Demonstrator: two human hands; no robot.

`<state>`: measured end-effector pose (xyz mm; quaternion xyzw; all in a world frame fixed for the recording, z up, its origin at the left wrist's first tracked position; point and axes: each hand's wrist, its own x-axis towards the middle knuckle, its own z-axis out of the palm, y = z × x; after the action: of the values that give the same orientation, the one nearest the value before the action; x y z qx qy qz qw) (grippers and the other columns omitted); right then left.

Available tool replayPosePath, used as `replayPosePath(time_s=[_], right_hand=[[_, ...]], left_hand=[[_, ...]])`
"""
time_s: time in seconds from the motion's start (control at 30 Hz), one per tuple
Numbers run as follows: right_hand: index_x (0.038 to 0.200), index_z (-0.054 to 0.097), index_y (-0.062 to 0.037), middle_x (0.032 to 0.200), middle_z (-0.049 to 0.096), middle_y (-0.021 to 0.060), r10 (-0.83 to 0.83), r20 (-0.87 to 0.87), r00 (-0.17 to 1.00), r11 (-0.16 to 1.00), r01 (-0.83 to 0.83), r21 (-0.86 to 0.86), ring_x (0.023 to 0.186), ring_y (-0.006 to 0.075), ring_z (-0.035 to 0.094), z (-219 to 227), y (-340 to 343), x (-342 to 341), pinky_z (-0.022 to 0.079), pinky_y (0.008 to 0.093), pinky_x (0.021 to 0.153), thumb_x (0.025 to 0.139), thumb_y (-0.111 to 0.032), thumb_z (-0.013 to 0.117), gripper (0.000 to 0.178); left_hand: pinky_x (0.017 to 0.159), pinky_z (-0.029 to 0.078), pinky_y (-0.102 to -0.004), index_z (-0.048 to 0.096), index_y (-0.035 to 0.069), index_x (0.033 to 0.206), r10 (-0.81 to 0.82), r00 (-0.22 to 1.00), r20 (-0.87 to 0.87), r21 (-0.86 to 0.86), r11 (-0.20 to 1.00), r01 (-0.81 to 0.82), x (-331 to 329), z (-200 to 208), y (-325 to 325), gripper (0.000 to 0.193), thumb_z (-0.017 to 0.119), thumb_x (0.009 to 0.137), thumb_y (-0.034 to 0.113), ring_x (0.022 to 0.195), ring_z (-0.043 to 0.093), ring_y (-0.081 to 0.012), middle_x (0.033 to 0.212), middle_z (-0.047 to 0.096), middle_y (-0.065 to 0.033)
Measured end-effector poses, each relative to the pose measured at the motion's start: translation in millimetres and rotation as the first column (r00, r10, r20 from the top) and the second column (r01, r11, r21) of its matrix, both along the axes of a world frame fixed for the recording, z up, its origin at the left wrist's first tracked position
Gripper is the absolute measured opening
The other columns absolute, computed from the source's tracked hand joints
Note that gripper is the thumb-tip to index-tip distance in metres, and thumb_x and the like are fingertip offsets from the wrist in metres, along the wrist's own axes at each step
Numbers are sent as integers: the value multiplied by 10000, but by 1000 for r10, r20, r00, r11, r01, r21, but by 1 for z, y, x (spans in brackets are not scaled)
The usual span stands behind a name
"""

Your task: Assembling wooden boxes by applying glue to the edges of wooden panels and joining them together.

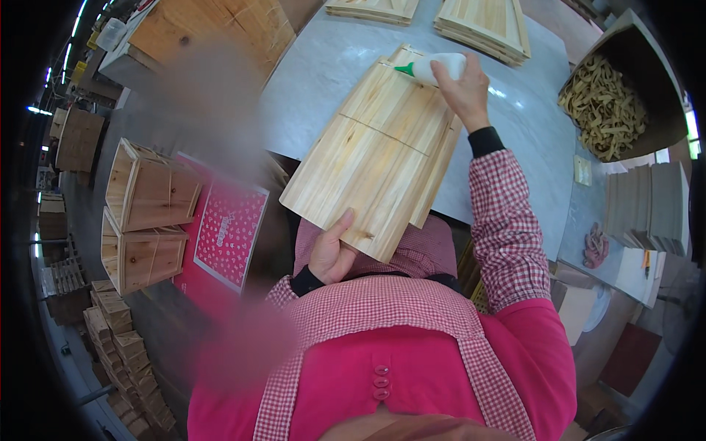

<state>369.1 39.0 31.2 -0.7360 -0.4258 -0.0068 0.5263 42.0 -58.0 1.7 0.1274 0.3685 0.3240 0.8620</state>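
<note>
Wooden panel (360, 165) is overhanging the table (294, 103), half-closed left hand (331, 257) gripping its near end, right hand (465, 90) clasping a bottle (443, 68) above the table. Glue application seems underway, next calling for steady nozzle (404, 70) travel.

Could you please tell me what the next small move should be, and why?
Probably squeeze the white bottle gently: the right hand already holds it with its green nozzle at the far end of the wooden panel, while the left hand grips the near edge.
</note>
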Motion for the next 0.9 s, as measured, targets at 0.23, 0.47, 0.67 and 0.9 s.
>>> replayPosePath(time_s=[0.23, 0.47, 0.67, 0.9], right_hand=[[1003, 575, 11, 838, 677, 197, -69, 113, 991, 997, 71, -20, 763, 332, 679, 10, -77, 27, 534, 384, 675, 740, -337, 744, 467], [970, 581, 15, 851, 666, 187, -24, -451, 892, 997, -10, -73, 734, 291, 666, 27, -94, -23, 525, 365, 668, 752, -342, 757, 454], [951, 567, 24, 826, 651, 188, 132, -206, 969, 989, -116, 89, 738, 289, 656, 8, -53, -92, 517, 371, 660, 760, -336, 755, 449], [949, 560, 19, 813, 652, 188, 166, -78, 983, 986, -165, 28, 741, 291, 664, 5, -52, -103, 518, 373, 655, 756, -302, 751, 420]], left_hand=[[1053, 402, -414, 316, -1, 1393, 12, 1000, 2, 25, 1000, -12, -1, -2, 1, 545, 580, 934, 131, 1251, 466, -263, 1364, 451, -143], [1044, 415, -428, 318, 13, 1394, 18, 999, 49, 107, 994, -23, 2, 5, 2, 537, 575, 931, 101, 1244, 477, -283, 1357, 456, -147], [1039, 420, -401, 361, -11, 1363, 27, 996, 84, 49, 998, -32, 1, -5, 1, 507, 587, 927, 119, 1215, 503, -268, 1327, 489, -142], [1036, 423, -401, 362, -8, 1361, 26, 996, 80, 32, 999, -29, 1, -7, 0, 506, 588, 926, 116, 1209, 505, -268, 1316, 494, -140]])
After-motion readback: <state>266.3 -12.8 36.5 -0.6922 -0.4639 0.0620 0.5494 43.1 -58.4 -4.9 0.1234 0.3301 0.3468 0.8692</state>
